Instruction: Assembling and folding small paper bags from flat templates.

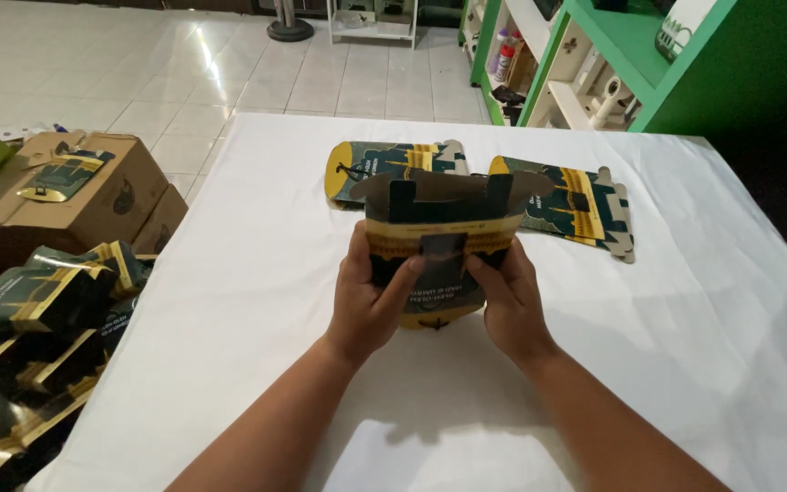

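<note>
A dark green and yellow printed cardboard box (437, 219) stands half-folded at the middle of the white table (257, 273), its top flaps open. My left hand (368, 293) grips its left side, thumb pressing on the front flap. My right hand (507, 292) grips its right side, thumb on the same flap. Two flat unfolded boxes of the same print lie behind it, one flat box (393, 166) at the left and another flat box (576, 205) at the right.
Several folded boxes of the same print (38, 301) are piled on the floor at left, beside a brown carton (93, 196). A green shelf unit (630, 55) stands at the back right. White floor tiles lie beyond the table.
</note>
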